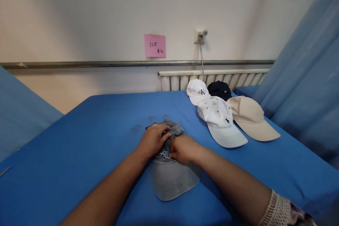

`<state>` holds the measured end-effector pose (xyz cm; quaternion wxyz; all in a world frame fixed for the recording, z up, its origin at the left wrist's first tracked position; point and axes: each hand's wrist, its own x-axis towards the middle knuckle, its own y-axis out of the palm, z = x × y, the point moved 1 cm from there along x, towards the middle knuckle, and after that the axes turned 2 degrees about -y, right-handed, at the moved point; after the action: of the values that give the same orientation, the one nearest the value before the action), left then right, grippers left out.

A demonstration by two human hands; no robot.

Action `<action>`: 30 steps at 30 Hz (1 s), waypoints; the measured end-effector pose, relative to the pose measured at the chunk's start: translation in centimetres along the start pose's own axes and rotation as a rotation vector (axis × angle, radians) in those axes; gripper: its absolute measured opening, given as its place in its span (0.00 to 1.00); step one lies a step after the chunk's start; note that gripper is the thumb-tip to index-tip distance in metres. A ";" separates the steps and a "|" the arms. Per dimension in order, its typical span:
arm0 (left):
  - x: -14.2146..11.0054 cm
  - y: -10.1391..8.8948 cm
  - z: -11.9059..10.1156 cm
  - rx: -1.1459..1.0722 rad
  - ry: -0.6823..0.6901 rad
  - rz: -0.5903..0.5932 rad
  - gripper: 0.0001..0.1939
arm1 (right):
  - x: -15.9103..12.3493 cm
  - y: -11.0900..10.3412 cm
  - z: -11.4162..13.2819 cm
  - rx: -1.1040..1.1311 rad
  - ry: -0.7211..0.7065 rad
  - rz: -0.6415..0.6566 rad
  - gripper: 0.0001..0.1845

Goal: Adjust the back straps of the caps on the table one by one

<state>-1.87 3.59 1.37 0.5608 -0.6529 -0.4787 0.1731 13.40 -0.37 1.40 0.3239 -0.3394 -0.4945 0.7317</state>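
Observation:
A grey baseball cap (173, 178) with white lettering lies on the blue-covered table, its brim pointing toward me. My left hand (155, 138) grips the crown from the left, fingers bent over the cloth near the top. On the right side of the crown, my right hand (184, 149) is closed on the fabric beside the lettering and covers part of it. The crown looks crumpled between both hands. What the fingertips hold underneath is hidden.
Back right on the blue table cover (79, 148) sit a white cap (196, 90), a dark navy cap (219, 90), a pale cap (218, 116) and a beige cap (251, 116). Blue curtains (309, 77) hang at the sides. A radiator (238, 77) stands behind.

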 end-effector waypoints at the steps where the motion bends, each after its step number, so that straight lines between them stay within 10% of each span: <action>1: -0.1 0.1 0.2 0.001 0.002 -0.002 0.07 | 0.0 0.1 -0.1 0.004 -0.002 0.003 0.13; 9: -0.3 0.4 1.0 -0.024 0.011 -0.008 0.08 | -0.6 0.8 -0.1 0.069 0.021 -0.231 0.09; 12: -0.2 0.5 1.0 -0.044 0.006 -0.008 0.08 | -0.6 1.2 -0.3 0.089 0.078 -0.349 0.22; 21: 0.1 1.0 1.2 -0.006 0.016 0.029 0.09 | 0.7 1.2 -0.6 0.143 0.143 -0.258 0.03; 30: 0.1 0.6 1.3 -0.078 -0.011 -0.026 0.09 | 0.3 1.8 -0.6 0.108 0.106 -0.383 0.07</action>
<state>-2.56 4.41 0.47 0.5344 -0.6671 -0.4968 0.1505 13.53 -0.36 -0.49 0.5004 -0.2594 -0.4922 0.6634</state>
